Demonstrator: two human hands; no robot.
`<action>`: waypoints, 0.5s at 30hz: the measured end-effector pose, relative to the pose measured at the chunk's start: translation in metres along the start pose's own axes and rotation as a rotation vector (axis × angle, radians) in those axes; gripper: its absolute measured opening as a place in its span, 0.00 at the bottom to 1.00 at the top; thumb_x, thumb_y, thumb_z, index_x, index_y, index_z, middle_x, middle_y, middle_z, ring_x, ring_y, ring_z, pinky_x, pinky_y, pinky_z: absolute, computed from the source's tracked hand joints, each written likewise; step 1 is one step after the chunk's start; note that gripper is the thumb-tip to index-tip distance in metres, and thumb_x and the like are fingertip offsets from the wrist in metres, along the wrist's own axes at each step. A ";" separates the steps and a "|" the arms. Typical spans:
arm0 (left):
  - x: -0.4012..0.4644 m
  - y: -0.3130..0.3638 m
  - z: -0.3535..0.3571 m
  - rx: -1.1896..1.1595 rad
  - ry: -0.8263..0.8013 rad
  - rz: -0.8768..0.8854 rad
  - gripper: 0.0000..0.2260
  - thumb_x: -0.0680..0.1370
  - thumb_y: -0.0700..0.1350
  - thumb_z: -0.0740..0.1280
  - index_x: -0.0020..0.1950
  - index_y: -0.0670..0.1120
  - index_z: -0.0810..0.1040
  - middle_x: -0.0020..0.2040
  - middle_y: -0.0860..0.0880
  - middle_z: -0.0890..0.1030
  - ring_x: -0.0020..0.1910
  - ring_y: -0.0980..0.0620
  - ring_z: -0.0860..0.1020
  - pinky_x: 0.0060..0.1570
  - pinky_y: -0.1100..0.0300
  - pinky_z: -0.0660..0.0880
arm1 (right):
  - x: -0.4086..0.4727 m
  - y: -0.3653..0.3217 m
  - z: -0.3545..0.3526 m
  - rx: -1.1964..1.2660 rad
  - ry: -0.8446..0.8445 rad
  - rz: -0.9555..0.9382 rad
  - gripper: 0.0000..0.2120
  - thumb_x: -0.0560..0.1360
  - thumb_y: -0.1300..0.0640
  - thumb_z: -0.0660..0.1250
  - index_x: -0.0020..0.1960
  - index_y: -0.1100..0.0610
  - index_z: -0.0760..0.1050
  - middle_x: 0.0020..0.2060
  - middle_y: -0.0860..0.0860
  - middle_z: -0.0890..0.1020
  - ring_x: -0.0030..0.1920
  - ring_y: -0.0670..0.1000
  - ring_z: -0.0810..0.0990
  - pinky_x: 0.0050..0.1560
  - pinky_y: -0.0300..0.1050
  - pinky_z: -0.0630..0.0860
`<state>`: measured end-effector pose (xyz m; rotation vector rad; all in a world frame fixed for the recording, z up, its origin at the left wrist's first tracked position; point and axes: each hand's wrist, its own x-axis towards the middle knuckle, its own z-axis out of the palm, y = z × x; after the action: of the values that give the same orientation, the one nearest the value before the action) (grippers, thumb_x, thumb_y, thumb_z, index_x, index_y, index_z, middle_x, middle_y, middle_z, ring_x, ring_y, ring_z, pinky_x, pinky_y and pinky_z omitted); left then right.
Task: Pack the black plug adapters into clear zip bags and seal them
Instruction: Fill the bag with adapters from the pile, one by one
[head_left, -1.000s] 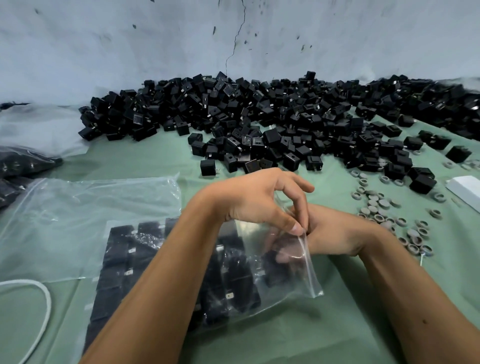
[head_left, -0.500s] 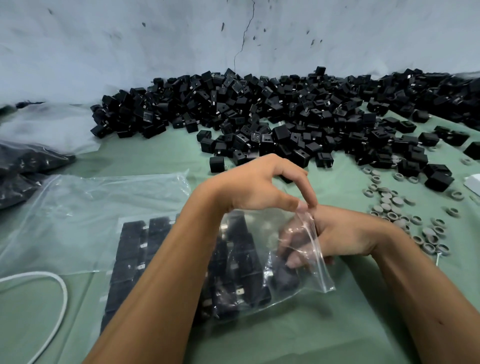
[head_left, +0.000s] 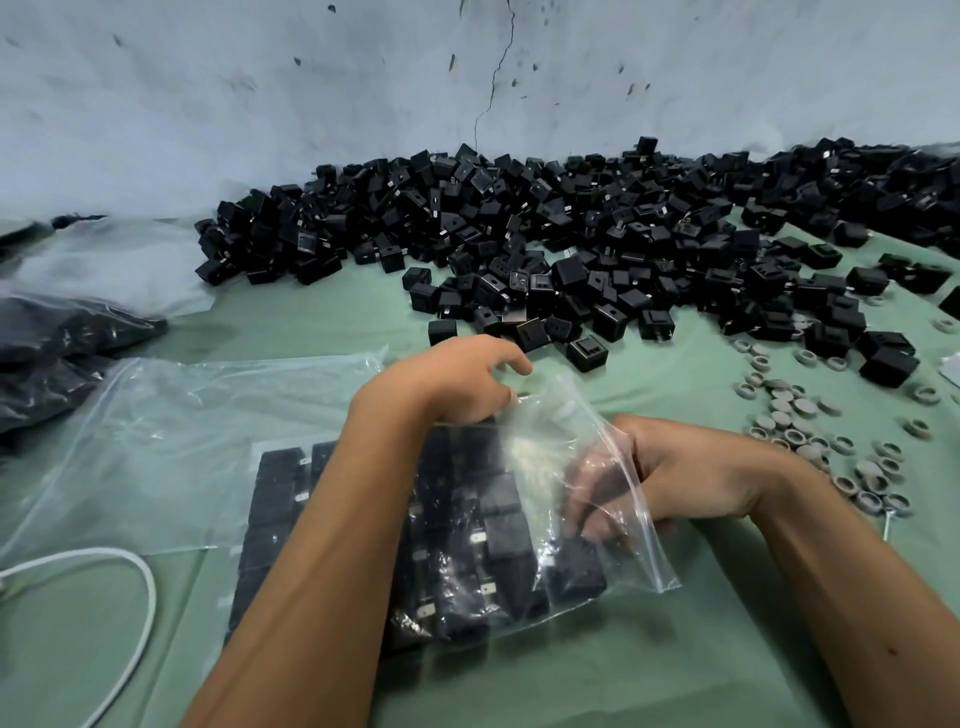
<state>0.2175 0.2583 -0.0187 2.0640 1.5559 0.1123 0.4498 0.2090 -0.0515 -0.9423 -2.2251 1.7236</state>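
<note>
The clear zip bag (head_left: 524, 525), filled with rows of black plug adapters (head_left: 498, 519), lay on the green table cover (head_left: 322, 322). Its open mouth was pinched by the right hand (head_left: 696, 478), fingers inside; its far edge was gripped by the left hand (head_left: 457, 379). The loose adapter pile (head_left: 571, 228) was heaped beyond, along the wall.

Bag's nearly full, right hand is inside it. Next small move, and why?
Probably draw the right hand out of the zip bag. Its fingers reach in through the open mouth beside the packed adapters, while the left hand holds the mouth's far edge. The bag cannot be sealed until that hand is clear.
</note>
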 end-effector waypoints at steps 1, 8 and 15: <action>0.000 -0.001 -0.001 -0.007 0.032 -0.004 0.16 0.83 0.46 0.66 0.70 0.59 0.75 0.74 0.50 0.72 0.69 0.48 0.72 0.64 0.55 0.69 | 0.000 0.001 -0.001 0.001 0.009 0.001 0.05 0.76 0.62 0.75 0.49 0.53 0.87 0.40 0.62 0.83 0.36 0.54 0.77 0.32 0.40 0.73; -0.006 -0.008 -0.007 -0.024 0.048 -0.051 0.14 0.82 0.49 0.68 0.67 0.61 0.77 0.74 0.50 0.71 0.68 0.47 0.72 0.64 0.53 0.69 | 0.000 0.010 -0.010 0.038 0.040 -0.011 0.05 0.80 0.61 0.71 0.50 0.64 0.84 0.40 0.57 0.86 0.36 0.51 0.82 0.36 0.45 0.78; -0.005 -0.004 -0.003 -0.058 0.065 -0.006 0.13 0.82 0.48 0.68 0.65 0.61 0.78 0.72 0.51 0.73 0.63 0.49 0.75 0.63 0.54 0.71 | 0.016 0.027 -0.013 -0.219 1.081 -0.013 0.05 0.79 0.56 0.72 0.45 0.50 0.84 0.39 0.47 0.84 0.37 0.40 0.77 0.39 0.33 0.73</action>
<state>0.2108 0.2558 -0.0168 2.0290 1.5785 0.2214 0.4535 0.2322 -0.0760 -1.4254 -1.6330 0.6293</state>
